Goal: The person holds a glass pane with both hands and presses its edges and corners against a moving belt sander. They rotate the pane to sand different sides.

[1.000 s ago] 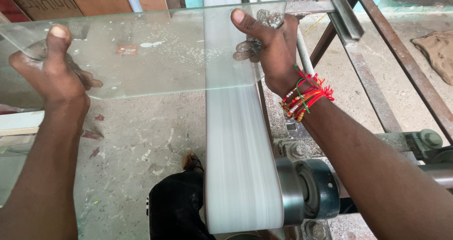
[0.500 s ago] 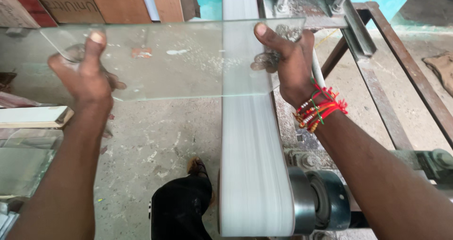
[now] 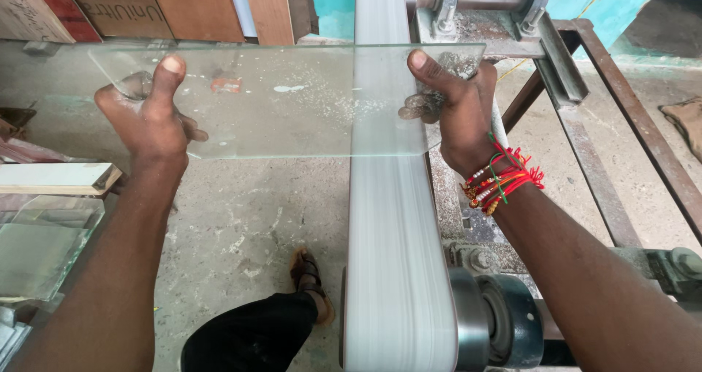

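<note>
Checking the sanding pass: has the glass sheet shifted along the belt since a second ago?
Cannot tell: the glass sheet lies across the belt as before, both hands holding; the camera itself moved.

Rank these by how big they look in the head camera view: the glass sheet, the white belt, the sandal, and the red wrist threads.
1. glass sheet and white belt: both cover much of the picture; too close to rank, and the belt's near end is enlarged by nearness.
2. red wrist threads.
3. sandal, only slightly smaller.
</note>
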